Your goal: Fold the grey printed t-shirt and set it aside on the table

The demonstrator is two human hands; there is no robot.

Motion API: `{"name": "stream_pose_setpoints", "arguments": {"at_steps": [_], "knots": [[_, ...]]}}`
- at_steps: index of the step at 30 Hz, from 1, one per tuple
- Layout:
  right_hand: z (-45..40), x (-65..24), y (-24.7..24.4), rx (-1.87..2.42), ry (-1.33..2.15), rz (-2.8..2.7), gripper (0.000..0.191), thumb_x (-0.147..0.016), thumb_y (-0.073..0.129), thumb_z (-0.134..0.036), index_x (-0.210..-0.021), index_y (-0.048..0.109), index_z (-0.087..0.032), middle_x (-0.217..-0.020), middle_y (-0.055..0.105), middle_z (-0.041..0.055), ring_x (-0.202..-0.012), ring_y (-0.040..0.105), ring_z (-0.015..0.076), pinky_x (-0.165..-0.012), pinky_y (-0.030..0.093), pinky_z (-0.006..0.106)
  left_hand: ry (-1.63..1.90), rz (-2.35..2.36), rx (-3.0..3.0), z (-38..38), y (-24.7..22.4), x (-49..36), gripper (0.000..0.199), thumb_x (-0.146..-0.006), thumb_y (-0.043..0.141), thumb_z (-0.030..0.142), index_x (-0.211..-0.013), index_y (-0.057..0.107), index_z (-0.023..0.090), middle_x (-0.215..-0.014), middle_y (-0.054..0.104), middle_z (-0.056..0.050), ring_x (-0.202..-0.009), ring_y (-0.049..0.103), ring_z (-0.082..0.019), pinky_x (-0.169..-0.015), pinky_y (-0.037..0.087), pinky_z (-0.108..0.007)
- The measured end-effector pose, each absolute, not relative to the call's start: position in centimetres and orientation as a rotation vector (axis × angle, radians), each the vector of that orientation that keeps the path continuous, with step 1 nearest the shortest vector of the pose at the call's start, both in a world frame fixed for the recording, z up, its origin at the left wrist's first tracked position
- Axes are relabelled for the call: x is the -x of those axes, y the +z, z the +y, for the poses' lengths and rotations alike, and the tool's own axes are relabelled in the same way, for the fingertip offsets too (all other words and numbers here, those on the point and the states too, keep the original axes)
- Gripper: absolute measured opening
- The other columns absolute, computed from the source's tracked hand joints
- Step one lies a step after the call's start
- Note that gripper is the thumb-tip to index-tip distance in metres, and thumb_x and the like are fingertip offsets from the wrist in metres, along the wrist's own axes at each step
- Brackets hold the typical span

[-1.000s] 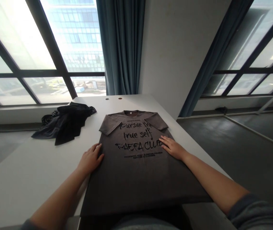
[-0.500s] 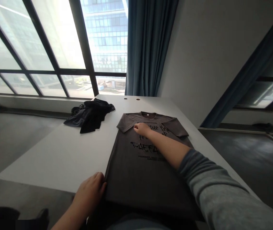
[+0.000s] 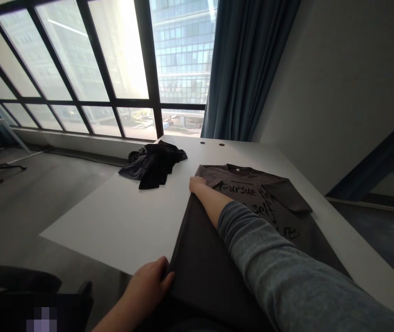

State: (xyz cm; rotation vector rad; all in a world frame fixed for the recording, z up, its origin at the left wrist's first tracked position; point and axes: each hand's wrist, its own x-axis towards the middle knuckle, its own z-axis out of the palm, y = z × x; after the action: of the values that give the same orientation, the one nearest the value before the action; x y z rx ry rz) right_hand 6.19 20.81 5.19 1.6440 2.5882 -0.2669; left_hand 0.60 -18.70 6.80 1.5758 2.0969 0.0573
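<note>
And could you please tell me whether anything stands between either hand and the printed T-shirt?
Nothing visible does: the right hand touches the printed T-shirt by one sleeve, the left hand its side edge. The crumpled black clothes lie apart on the white table.

Glaring windows (image 3: 122,50), dim wall (image 3: 342,87); stretched edges

A white table (image 3: 138,226) carries a dark grey T-shirt (image 3: 204,246), spread print side up. Left of the T-shirt, apart from it, lies a crumpled heap of black clothes (image 3: 157,165). Beyond the T-shirt's far end sit two small round spots (image 3: 221,145) (holes or caps, too small to tell).
</note>
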Motion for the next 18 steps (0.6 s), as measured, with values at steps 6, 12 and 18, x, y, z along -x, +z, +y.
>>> {"name": "stream_pose_setpoints", "arguments": {"at_steps": [6,12,18], "knots": [[21.9,-6.2,4.7,-1.728,-0.230,2.592,0.039,-0.106,0.057,-0.027,-0.142,0.060,-0.014,-0.136,0.066,0.0214,-0.122,0.067,0.0306,-0.100,0.057,0.047,0.168,2.112,-1.540,-18.5,8.3,-1.7,0.011,-0.099,0.056,0.032,-0.095,0.061,0.023,-0.099,0.075,-0.005,-0.097,0.069,-0.024,-0.079,0.041,-0.032],[23.8,-7.8,6.2,-1.763,-0.290,2.578,0.039,-0.101,0.068,-0.039,-0.132,0.064,-0.016,-0.133,0.064,0.0119,-0.113,0.067,0.0249,-0.096,0.059,0.046,0.321,2.083,-1.554,-18.3,10.3,-3.0,0.003,-0.097,0.057,0.025,-0.095,0.057,0.023,-0.093,0.072,-0.003,-0.090,0.066,-0.020,-0.076,0.039,-0.029],[25.8,-13.0,8.7,-1.904,-0.303,2.676,0.039,-0.101,0.063,-0.030,-0.137,0.067,-0.014,-0.138,0.067,0.0194,-0.127,0.064,0.0308,-0.107,0.051,0.040,0.466,2.014,-1.648,-17.7,13.2,-5.8,0.003,-0.095,0.054,0.022,-0.095,0.057,0.023,-0.083,0.067,0.000,-0.079,0.062,-0.018,-0.071,0.036,-0.028]]}}
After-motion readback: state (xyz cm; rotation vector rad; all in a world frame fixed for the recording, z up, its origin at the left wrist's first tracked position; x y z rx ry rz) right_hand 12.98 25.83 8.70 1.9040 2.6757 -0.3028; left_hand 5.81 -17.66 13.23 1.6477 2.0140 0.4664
